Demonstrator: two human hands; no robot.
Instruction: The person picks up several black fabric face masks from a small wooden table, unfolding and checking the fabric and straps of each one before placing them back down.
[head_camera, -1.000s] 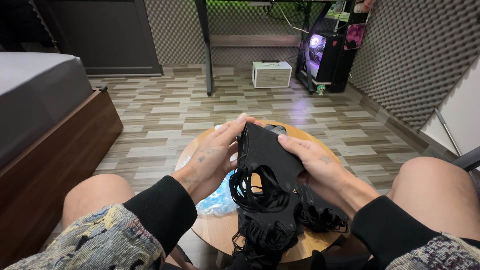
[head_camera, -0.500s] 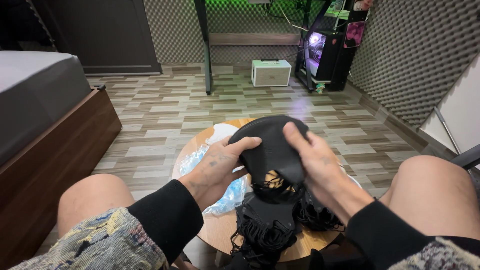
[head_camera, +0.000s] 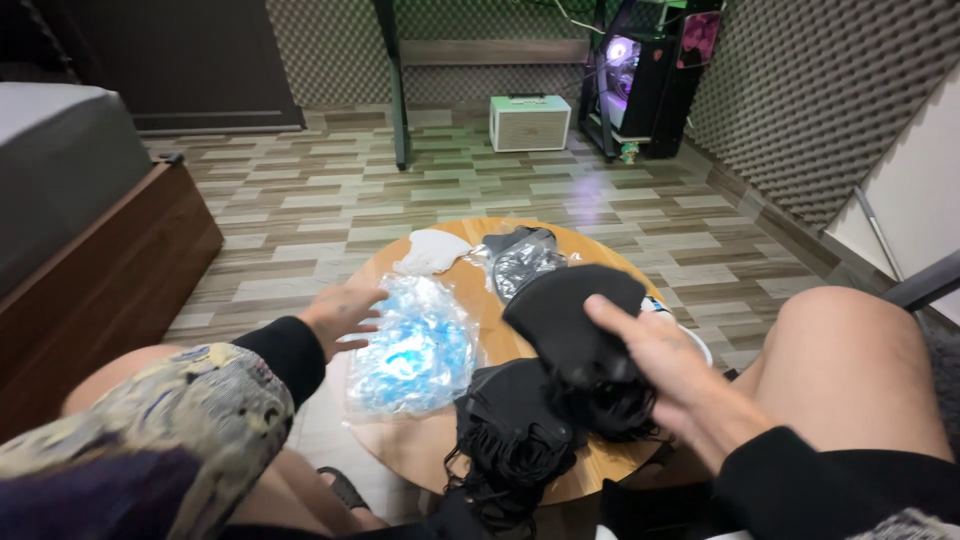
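Note:
My right hand (head_camera: 665, 375) holds a black face mask (head_camera: 570, 315) over the round wooden table (head_camera: 480, 295), thumb on top of the fabric. Below it a heap of black masks with tangled ear loops (head_camera: 520, 425) lies at the table's near edge. My left hand (head_camera: 340, 312) hovers with spread fingers beside a clear plastic bag of light blue masks (head_camera: 415, 345), holding nothing. A white mask (head_camera: 430, 250) and a clear bag with dark masks (head_camera: 520, 260) rest at the table's far side.
A bed with a wooden frame (head_camera: 100, 260) stands to the left. Across the tiled floor sit a small white box (head_camera: 530, 122), a lit computer tower (head_camera: 640, 75) and a green desk leg (head_camera: 390, 80). My bare knees flank the table.
My left hand has let go of the black mask and moved left toward the blue bag. My right hand alone keeps the mask, lowered over the table.

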